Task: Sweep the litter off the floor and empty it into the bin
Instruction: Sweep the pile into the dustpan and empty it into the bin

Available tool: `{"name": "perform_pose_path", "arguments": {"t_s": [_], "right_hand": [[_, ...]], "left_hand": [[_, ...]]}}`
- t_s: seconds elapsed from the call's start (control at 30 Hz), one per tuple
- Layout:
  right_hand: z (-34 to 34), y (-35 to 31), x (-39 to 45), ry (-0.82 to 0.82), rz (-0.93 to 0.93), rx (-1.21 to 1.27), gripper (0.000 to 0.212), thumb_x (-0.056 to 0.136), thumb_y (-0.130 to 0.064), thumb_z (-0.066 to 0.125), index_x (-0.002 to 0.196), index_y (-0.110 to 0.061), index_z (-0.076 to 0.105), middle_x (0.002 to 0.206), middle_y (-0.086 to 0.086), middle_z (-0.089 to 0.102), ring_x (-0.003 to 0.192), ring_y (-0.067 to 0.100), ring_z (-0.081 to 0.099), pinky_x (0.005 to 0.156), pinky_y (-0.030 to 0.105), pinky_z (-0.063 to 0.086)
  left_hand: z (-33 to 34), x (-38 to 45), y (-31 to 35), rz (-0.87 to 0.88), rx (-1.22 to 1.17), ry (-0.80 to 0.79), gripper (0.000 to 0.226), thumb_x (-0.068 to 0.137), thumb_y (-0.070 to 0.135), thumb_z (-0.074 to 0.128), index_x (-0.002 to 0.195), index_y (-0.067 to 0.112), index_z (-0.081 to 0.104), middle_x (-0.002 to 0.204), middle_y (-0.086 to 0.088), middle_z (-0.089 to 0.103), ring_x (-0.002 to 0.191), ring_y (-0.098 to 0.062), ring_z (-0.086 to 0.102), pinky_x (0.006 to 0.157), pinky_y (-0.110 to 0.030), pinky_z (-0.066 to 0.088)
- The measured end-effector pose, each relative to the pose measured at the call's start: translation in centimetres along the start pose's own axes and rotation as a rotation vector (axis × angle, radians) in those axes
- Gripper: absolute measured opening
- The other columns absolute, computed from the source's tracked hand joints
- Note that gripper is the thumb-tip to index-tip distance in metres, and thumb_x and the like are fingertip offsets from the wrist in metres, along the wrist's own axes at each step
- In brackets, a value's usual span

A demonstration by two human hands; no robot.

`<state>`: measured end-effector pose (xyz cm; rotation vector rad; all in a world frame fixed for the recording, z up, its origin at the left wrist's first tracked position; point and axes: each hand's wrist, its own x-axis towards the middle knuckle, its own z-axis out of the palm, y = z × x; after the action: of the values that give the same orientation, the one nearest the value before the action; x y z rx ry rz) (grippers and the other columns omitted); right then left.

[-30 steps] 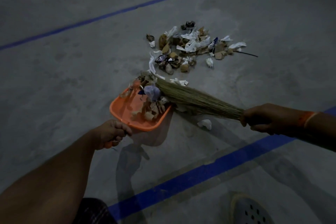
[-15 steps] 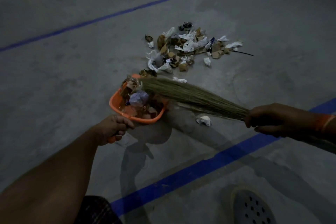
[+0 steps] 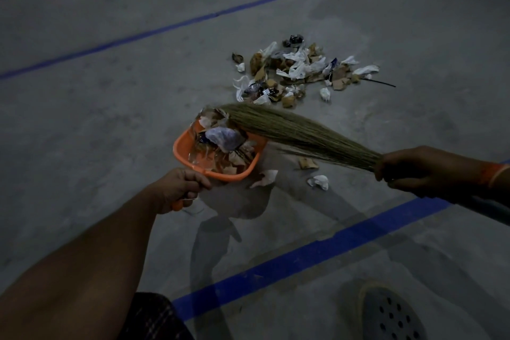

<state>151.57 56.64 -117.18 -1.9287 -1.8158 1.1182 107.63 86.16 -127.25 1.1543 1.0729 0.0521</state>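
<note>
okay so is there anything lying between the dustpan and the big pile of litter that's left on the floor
Only the broom, and it is a tool, not a block: its bristles lie across the far lip of the orange dustpan, on the side toward the litter pile. Past the bristles, bare floor runs to the pile. No bin is in view.

no readable text, label, brand or number on anything in view

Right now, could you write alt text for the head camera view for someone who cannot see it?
A person's left hand holds an orange dustpan full of litter while the right hand grips a grass broom laid across it. A litter pile and loose scraps lie on the grey floor.
</note>
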Motion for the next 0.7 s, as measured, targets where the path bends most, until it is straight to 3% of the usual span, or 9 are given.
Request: {"name": "perform_pose_path", "arguments": {"t_s": [0.27, 0.43, 0.6, 0.7], "right_hand": [[-0.4, -0.4, -1.1, 0.004, 0.024, 0.012, 0.031, 0.093, -0.008, 0.063, 0.100, -0.038, 0.062, 0.083, 0.009, 0.065, 0.051, 0.018, 0.062, 0.049, 0.023, 0.051], [-2.6, 0.1, -3.1, 0.037, 0.071, 0.025, 0.028, 0.094, -0.010, 0.062, 0.102, -0.036, 0.062, 0.080, 0.000, 0.064, 0.051, 0.022, 0.061, 0.048, 0.025, 0.051], [-6.7, -2.6, -8.4, 0.041, 0.146, 0.043, 0.023, 0.092, -0.011, 0.064, 0.103, -0.031, 0.064, 0.081, -0.006, 0.064, 0.050, 0.014, 0.060, 0.047, 0.019, 0.048], [-9.3, -5.3, -13.1, 0.066, 0.222, 0.081, 0.022, 0.094, -0.013, 0.063, 0.103, -0.033, 0.063, 0.079, -0.004, 0.064, 0.050, 0.016, 0.062, 0.047, 0.024, 0.052]], "left_hand": [[2.4, 0.8, 3.5, 0.096, 0.049, 0.037, 0.028, 0.092, -0.018, 0.041, 0.096, -0.008, 0.066, 0.061, -0.011, 0.050, 0.041, -0.008, 0.040, 0.037, -0.018, 0.029], [5.6, 1.3, 7.0, 0.165, 0.086, 0.018, 0.030, 0.092, -0.016, 0.041, 0.093, -0.004, 0.069, 0.063, -0.009, 0.045, 0.040, -0.010, 0.036, 0.037, -0.016, 0.028], [10.7, -1.4, 12.6, 0.146, 0.179, 0.016, 0.028, 0.094, -0.015, 0.040, 0.093, -0.006, 0.066, 0.046, -0.007, 0.042, 0.033, -0.010, 0.034, 0.035, -0.013, 0.026], [14.5, -4.7, 16.5, 0.131, 0.196, -0.004, 0.027, 0.094, -0.015, 0.040, 0.095, -0.007, 0.065, 0.045, -0.006, 0.041, 0.032, -0.009, 0.034, 0.033, -0.013, 0.026]]}}
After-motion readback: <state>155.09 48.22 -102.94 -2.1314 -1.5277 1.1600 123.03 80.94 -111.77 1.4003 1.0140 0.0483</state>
